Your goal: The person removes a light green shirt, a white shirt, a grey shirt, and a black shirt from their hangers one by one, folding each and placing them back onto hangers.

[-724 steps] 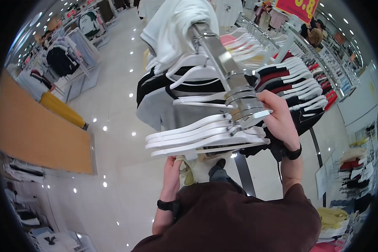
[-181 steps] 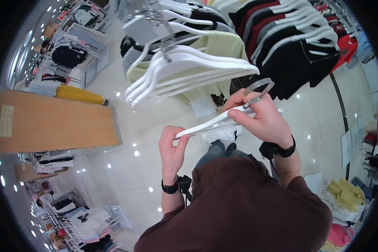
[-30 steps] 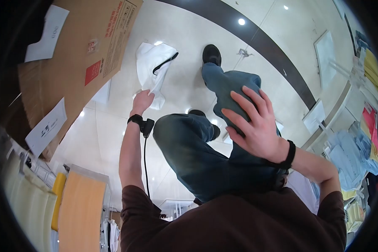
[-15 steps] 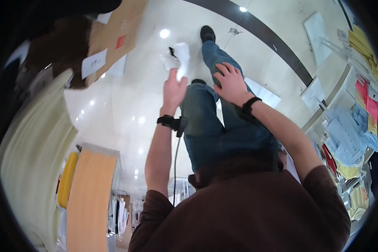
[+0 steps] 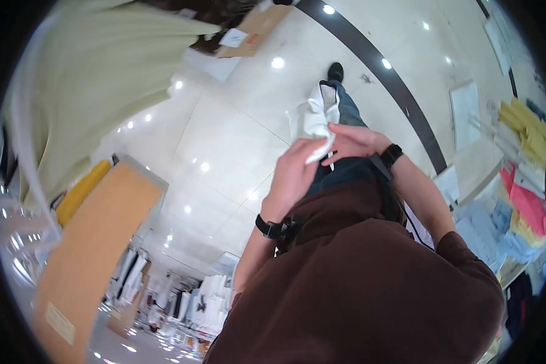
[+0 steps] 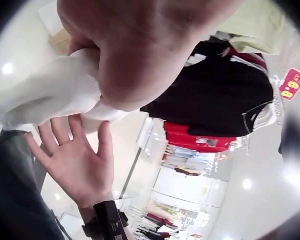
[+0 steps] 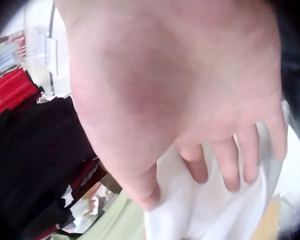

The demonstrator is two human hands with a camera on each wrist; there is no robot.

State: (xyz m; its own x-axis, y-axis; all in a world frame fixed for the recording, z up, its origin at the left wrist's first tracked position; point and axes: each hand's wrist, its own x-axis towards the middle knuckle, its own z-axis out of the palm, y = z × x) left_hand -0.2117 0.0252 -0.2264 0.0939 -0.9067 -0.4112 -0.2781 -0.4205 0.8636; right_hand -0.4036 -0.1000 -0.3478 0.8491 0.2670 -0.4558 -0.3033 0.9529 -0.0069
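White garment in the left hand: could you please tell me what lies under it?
The right hand lies open beneath the white garment, which the left hand grips. Below are a jeans leg and the tiled floor. The cloth hides part of the leg.

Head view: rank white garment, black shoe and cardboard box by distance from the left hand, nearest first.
1. white garment, gripped in the left hand.
2. black shoe, on the floor beyond it.
3. cardboard box, at the top edge, farthest.
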